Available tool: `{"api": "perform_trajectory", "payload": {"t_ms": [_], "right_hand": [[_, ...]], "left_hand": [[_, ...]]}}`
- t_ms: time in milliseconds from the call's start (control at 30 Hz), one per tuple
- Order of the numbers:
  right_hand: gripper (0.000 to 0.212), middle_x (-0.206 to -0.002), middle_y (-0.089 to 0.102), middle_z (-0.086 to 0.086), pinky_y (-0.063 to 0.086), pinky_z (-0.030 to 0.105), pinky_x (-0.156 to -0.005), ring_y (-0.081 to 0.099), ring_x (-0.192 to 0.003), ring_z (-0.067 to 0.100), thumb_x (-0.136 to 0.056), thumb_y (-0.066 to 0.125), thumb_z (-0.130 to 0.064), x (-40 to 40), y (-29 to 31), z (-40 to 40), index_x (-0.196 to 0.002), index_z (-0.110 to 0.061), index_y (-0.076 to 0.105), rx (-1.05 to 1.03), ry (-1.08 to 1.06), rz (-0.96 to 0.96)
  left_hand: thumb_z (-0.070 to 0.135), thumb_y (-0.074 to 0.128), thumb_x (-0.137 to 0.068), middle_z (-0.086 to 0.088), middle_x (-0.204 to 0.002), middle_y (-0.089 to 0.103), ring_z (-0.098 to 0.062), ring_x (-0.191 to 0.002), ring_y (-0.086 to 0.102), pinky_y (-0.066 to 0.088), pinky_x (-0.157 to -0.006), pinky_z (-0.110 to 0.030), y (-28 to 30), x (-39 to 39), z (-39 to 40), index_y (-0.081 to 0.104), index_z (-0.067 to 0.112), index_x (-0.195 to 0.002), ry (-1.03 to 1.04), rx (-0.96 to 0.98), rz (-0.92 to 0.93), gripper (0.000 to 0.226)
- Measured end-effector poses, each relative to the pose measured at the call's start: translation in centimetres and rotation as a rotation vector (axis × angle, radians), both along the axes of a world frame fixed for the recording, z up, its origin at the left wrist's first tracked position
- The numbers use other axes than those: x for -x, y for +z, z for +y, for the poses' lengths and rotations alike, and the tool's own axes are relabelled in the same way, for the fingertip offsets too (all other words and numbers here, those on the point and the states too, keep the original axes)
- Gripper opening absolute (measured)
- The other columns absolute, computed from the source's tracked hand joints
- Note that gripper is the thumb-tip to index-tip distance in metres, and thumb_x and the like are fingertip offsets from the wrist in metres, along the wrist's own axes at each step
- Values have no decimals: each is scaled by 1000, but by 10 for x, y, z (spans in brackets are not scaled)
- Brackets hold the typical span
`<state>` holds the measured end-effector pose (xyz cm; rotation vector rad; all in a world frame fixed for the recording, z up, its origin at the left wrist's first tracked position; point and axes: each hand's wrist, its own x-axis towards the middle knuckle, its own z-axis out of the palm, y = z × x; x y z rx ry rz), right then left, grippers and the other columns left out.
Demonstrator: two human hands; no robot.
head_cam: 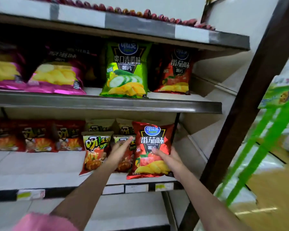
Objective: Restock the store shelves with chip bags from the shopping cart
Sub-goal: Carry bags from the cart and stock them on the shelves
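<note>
Against right hand (pixel 169 158): tomato bag (pixel 153 147).

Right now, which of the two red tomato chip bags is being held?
The lower tomato bag, on the shelf below: the right hand grips its right edge. The upper tomato bag, beside the green cucumber bag, stands untouched.

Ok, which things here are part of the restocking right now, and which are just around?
In the job:
- red tomato chip bag, gripped by right hand
- left hand, against its left edge
- lower shelf it stands on

Just around:
- green cucumber bag
- red tomato bag above
- purple bags
- green rack to the right
</note>
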<state>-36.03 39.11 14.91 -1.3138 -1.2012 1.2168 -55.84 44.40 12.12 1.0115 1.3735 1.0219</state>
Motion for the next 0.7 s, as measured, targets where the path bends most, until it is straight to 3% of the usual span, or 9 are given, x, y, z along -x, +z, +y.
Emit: {"api": "perform_trajectory", "payload": {"t_ms": [100, 200, 233, 333, 433, 500, 600, 700], "right_hand": [[52, -101, 69, -8, 51, 36, -95, 67, -98, 14, -68, 83, -30, 0, 10, -22, -112, -26, 56, -12, 87, -3], [84, -109, 70, -5, 50, 40, -98, 67, -101, 15, -46, 89, -49, -6, 19, -48, -120, -27, 55, -27, 126, -3], [84, -109, 70, -4, 50, 41, -97, 68, -100, 16, -46, 89, -49, -9, 23, -55, -119, -27, 55, -26, 126, -1], [53, -108, 71, -1, 51, 39, -96, 68, -98, 16, -64, 84, -34, -22, 38, -70, -109, -26, 59, -51, 117, -28], [61, -111, 69, 0, 52, 36, -94, 67, -98, 16, -65, 82, -36, -37, 62, -77, -119, -26, 54, -114, 102, -63], [53, -106, 69, -3, 55, 30, -86, 68, -92, 13, -67, 80, -37, -47, 83, -76, -113, -28, 56, -154, 118, -75], [17, -86, 69, -9, 53, 14, -60, 68, -71, 3, -83, 71, -22, -55, 114, -68, -92, -27, 58, -227, 115, -61], [16, -87, 68, -9, 54, 15, -61, 67, -74, 5, -83, 71, -21, -57, 138, -54, -90, -25, 57, -273, 58, -38]], "left_hand": [[86, 67, -43, -6, -135, 55, -25, -119, 54, 38, -103, -40, 20, -2, -31, 53, 23, -123, -160, -89, -30, 102], [81, 72, -44, -5, -127, 61, -26, -120, 54, 36, -108, -47, 33, -3, -54, 55, 19, -123, -228, -158, -23, 102], [78, 73, -47, -6, -126, 61, -27, -119, 55, 38, -107, -48, 38, -4, -62, 53, 18, -124, -234, -169, -18, 100], [58, 68, -67, -8, -115, 66, -28, -110, 62, 48, -94, -40, 62, -12, -83, 55, 11, -116, -257, -224, -15, 69], [45, 63, -78, -6, -105, 68, -20, -96, 64, 49, -76, -27, 91, -24, -90, 56, 11, -106, -278, -282, 14, 45], [41, 61, -84, -5, -98, 66, -15, -84, 62, 49, -68, -21, 113, -32, -91, 55, 14, -101, -267, -328, 11, 32], [36, 57, -91, -4, -93, 68, -16, -83, 61, 49, -69, -23, 145, -46, -88, 57, 13, -101, -256, -388, 1, 26], [37, 61, -88, -1, -95, 69, -13, -84, 64, 50, -71, -24, 172, -59, -80, 55, 16, -104, -208, -440, -26, 27]]}}
